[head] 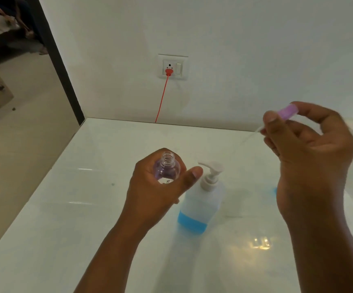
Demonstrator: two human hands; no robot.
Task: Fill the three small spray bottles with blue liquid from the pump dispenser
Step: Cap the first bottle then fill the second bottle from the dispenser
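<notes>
The pump dispenser [201,199], blue liquid low inside, stands on the table [65,229]. Just left of it the left hand [158,187] grips an uncapped small bottle [167,168]. Farther right, the raised right hand [306,140] pinches the purple spray cap [287,109], tube dangling.

A glossy white tabletop [99,218] fills the lower frame and meets a plain white wall [234,39]. At upper centre a white socket plate [173,67] holds a red plug [169,72], its red cord [162,100] dropping behind the tabletop edge. A dark vertical frame [59,66] runs down the upper left, with beige floor [23,132] beyond. A light glare [260,243] shows at lower right.
</notes>
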